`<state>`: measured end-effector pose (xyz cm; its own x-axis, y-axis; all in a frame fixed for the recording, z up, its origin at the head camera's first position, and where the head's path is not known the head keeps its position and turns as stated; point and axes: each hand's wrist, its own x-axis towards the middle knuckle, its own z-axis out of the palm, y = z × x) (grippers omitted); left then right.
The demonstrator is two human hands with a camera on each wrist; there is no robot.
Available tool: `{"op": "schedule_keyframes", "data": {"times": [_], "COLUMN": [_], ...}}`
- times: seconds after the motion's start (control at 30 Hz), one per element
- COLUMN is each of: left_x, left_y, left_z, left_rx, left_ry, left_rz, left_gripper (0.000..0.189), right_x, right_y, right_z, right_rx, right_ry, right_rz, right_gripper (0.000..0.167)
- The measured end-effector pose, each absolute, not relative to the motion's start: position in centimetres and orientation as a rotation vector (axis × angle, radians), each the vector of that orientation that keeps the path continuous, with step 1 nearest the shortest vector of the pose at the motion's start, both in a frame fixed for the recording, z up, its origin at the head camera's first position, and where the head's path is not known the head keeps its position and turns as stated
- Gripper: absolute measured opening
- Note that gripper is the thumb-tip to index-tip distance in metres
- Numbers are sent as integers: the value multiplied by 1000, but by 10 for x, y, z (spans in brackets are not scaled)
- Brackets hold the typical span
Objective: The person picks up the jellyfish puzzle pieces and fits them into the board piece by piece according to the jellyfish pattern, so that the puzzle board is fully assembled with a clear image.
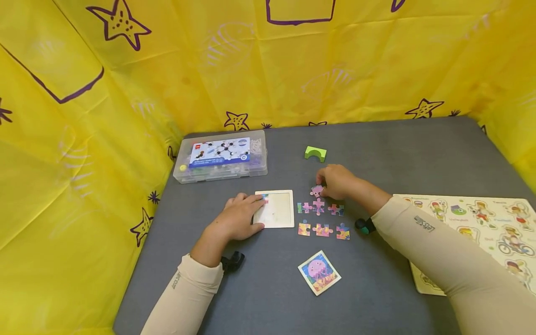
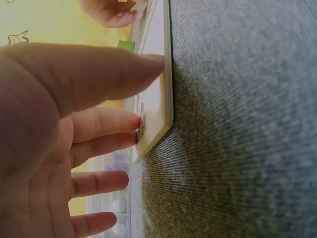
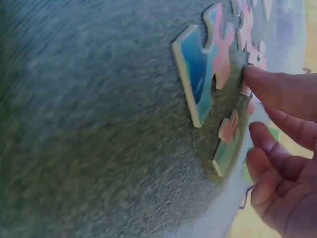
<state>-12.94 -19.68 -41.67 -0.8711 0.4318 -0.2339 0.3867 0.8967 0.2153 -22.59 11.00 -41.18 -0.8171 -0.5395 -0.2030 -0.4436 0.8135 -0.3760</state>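
Observation:
My left hand (image 1: 239,216) lies at the left side of a shallow wooden puzzle tray (image 1: 291,209). Its index and middle fingertips touch a small jigsaw piece (image 1: 265,199) in the tray's far left corner, and in the left wrist view the thumb reaches the tray's edge. Right of the tray, my right hand (image 1: 337,180) pinches a pink jigsaw piece (image 1: 316,190) between thumb and fingers. Loose pieces lie in two rows close by, among them a pink one (image 1: 318,206) and an orange one (image 1: 322,230). A blue-and-pink piece (image 3: 200,74) shows large in the right wrist view.
A square jellyfish picture card (image 1: 319,273) lies nearer me. Behind the tray is a clear plastic case (image 1: 222,172) with a molecule label. A green arch block (image 1: 315,153) stands beyond my right hand. Under my right forearm lies a large wooden sports puzzle board (image 1: 460,218).

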Motion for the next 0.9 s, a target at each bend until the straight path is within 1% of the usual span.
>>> {"op": "schedule_keyframes", "data": {"times": [0.23,0.5,0.67,0.9], "left_x": [-129,-130,-130,-131], "left_y": [-197,-194,-192,-189], "left_z": [-417,-422,-424,-426], "left_rx": [625,599,589,595], "left_ry": [2814,2849,2871,2892], "left_rz": [210,182,163,110], "left_gripper": [64,59,60,58], "right_x": [-230,-227,-225,-226], "right_y": [90,36,12,1], "right_z": [-407,-414,-421,-424], "right_rx": [-618,-566,-534,-571], "right_ry": [2654,2429,2431,2569], "right_rz": [-716,-982,-951,-792], "right_gripper": [12,7,7,9]}}
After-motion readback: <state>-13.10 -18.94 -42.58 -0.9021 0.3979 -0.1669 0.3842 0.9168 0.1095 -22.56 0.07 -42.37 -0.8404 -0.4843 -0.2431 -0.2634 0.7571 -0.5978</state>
